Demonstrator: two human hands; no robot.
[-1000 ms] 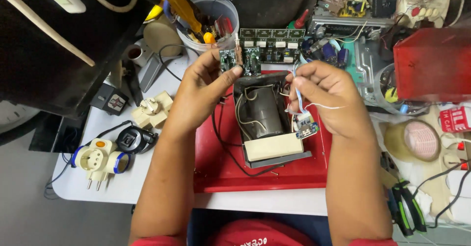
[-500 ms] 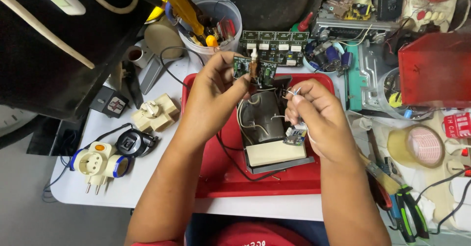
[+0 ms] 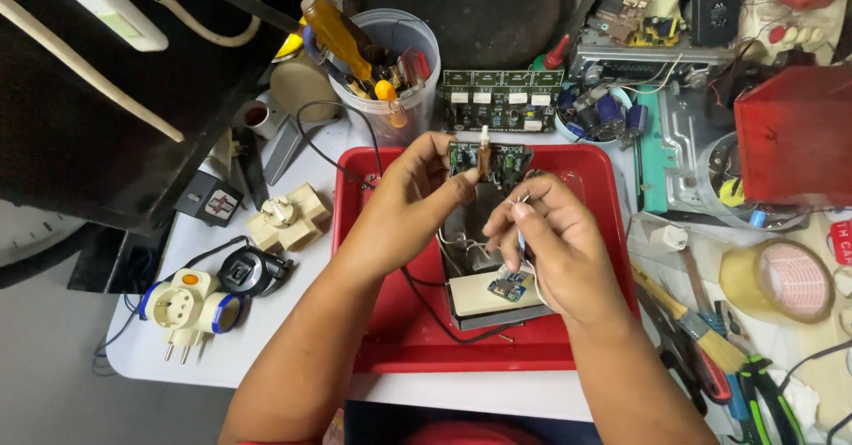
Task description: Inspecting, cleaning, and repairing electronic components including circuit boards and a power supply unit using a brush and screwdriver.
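Cluttered workbench: red tray (image 3: 390,338) holds transformer (image 3: 484,299); plastic tub (image 3: 410,46) holds screwdrivers (image 3: 342,32).

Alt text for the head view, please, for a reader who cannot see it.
Over a red tray, the left hand holds up a small green circuit board while the right hand pinches thin wires above a tiny blue module. Tools, plug adapters and tape crowd the white table.
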